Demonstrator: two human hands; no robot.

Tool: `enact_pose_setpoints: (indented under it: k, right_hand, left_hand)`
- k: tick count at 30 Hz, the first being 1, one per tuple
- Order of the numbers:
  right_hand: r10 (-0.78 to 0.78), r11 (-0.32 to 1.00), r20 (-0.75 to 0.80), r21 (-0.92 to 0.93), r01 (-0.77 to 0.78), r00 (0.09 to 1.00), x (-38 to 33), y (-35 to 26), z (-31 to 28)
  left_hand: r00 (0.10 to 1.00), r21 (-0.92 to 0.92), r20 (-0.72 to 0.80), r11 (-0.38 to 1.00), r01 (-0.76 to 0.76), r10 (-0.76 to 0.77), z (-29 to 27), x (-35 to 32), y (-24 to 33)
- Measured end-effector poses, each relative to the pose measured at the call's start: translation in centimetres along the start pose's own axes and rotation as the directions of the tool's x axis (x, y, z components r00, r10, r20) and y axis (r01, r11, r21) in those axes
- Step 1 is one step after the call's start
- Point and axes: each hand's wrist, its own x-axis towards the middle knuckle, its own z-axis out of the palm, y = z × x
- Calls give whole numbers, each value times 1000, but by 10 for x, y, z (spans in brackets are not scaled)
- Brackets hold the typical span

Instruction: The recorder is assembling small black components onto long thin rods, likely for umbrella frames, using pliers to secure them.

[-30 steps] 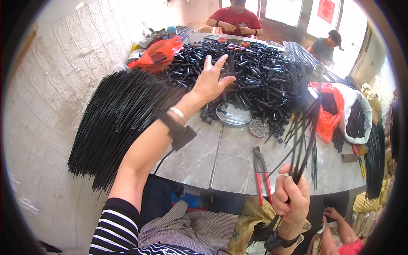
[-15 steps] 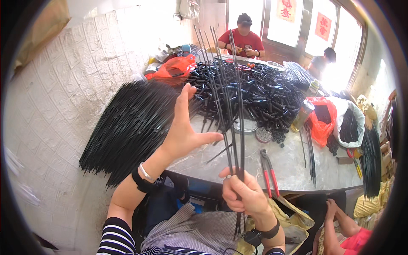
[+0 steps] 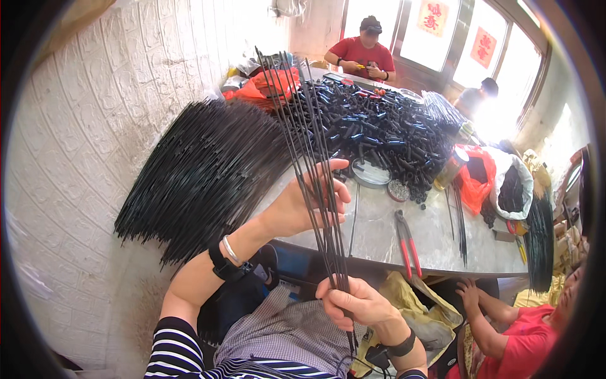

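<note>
Head view: right hand (image 3: 360, 303), lower centre, grip closed on black rods (image 3: 332, 251) near their bottom ends, tops fanning toward upper centre. Left hand (image 3: 297, 205), mid-frame, half-curled at the rods, can't tell if gripping. Pliers (image 3: 402, 230) on surface (image 3: 377, 240), right of centre.

Head view (fisheye) looks down.

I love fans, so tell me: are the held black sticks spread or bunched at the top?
Spread: the black sticks are bunched in the right hand, but gaps show between their tops.
</note>
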Motion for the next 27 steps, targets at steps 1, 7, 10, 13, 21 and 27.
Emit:
enact_pose_setpoints:
  k: [1,7,10,13,21,27]
  right_hand:
    - [3,1000,-5,2,-3,1000,-1,1,1]
    - [-278,948,-295,-238,211,914,-6,1,22]
    - [-276,958,-351,-172,227,895,-12,3,15]
    - [-263,948,-308,-258,185,914,-14,4,12]
    - [-229,969,-176,54,242,957,-21,-6,8]
    - [-176,979,-329,37,199,928,-16,-18,16]
  left_hand:
    - [1000,-6,0,1000,2,-2,3,0,3]
    - [989,-4,-145,999,32,-32,16,1,-2]
    - [998,106,-44,993,54,-49,16,1,-5]
    - [996,160,59,986,57,-67,19,1,0]
    - [933,104,347,992,67,-99,7,15,19]
    - [921,-17,343,980,200,-182,9,-3,9]
